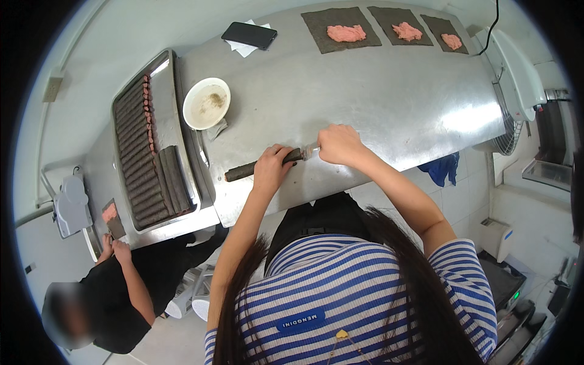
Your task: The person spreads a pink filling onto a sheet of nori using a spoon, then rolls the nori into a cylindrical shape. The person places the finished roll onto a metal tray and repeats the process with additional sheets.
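Observation:
A dark seaweed roll [239, 172] with pink filling showing at its left end lies near the front edge of the steel table [401, 103]. My left hand [272, 167] is closed over its middle, fingers wrapped on top. To the right, my right hand [339, 145] makes a fist around a slim, shiny light-coloured tool [311, 150]. The tool's exposed end meets the roll's right end; whether it goes inside cannot be made out. Along the far edge lie three flat seaweed sheets [314, 39], each carrying a lump of pink paste [347, 33].
A metal tray [176, 91] of seaweed rolls [137, 146] stands at left. Beside it are a white bowl [198, 91] of cloudy liquid and a folded cloth [216, 129]. A phone [258, 35] rests on paper. A fan [508, 115] stands right; a co-worker [121, 292] works at lower left.

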A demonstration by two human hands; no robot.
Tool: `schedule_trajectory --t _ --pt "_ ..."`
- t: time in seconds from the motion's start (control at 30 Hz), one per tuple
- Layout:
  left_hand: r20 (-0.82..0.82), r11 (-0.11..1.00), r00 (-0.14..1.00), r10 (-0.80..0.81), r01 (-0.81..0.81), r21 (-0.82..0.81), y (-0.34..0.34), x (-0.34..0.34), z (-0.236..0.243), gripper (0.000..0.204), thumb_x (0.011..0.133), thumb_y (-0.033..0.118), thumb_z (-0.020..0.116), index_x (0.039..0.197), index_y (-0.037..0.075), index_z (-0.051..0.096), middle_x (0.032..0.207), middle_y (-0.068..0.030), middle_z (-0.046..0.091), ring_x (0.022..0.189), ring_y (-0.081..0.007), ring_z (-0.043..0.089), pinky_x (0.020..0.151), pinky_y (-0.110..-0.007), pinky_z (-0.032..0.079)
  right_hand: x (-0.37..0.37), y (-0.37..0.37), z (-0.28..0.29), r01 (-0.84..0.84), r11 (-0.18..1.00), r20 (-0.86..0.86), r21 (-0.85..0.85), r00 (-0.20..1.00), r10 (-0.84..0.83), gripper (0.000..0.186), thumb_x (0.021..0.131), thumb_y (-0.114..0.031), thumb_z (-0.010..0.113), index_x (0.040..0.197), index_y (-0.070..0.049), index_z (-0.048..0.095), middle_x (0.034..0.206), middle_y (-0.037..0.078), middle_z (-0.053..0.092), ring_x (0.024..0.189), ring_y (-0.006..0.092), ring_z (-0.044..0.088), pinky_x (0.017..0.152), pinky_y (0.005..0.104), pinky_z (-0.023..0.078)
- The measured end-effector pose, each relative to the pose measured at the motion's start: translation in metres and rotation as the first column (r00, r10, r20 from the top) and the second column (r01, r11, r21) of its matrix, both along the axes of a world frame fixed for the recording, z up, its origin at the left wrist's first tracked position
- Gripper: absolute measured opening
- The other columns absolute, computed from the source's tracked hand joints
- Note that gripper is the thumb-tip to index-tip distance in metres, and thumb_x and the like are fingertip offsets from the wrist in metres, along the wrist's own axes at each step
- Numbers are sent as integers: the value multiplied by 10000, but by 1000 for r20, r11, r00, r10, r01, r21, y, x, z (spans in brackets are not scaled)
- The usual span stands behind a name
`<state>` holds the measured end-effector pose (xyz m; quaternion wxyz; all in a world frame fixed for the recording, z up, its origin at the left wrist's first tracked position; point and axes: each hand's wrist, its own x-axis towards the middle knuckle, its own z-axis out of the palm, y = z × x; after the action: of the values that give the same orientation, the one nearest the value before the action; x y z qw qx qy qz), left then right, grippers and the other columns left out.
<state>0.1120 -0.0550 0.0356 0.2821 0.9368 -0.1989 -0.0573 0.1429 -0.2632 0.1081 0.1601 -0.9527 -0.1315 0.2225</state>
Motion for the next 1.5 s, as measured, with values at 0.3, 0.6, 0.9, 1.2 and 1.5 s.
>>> schedule_trajectory --t 0.3,0.6,0.9,1.2,1.5 --pt "8 999 999 34 -33 -33 -1 -1 -5 285 715 142 735 990 104 666 941 -18 613 893 -246 598 746 -376 516 29 20 20 -240 962 -25 -129 971 238 207 693 -233 663 706 -28 689 766 174 675 728 351 656 654 430 524" --pt "120 996 992 47 -38 -79 11 -11 -12 346 713 140 733 1043 106 634 1006 -55 606 945 -273 587 806 -378 494 55 32 57 -84 996 145 -19 986 86 270 712 -90 570 914 -117 746 868 151 686 848 332 646 716 448 508" --pt "264 980 944 197 -187 -63 46 -33 -33 368 721 202 729 1061 126 611 1050 -26 576 1053 -235 529 948 -383 387 68 208 34 -825 411 535 -387 162 829 107 692 -131 602 616 -126 678 748 0 644 858 169 615 798 309 406" --pt "284 972 930 232 -232 -35 47 -36 -46 334 744 239 717 1046 173 591 1042 -6 581 1073 -208 524 1047 -437 311 56 275 11 -789 -84 286 -608 -316 905 109 692 -199 609 599 -185 662 710 -56 631 808 135 585 817 291 371" --pt "312 972 924 220 -233 4 45 -33 -49 312 743 260 717 1022 186 599 1024 13 585 1059 -196 529 1059 -482 287 57 298 8 -737 -194 122 -647 -351 928 90 682 -188 617 618 -167 676 691 -44 629 828 141 577 829 279 373"
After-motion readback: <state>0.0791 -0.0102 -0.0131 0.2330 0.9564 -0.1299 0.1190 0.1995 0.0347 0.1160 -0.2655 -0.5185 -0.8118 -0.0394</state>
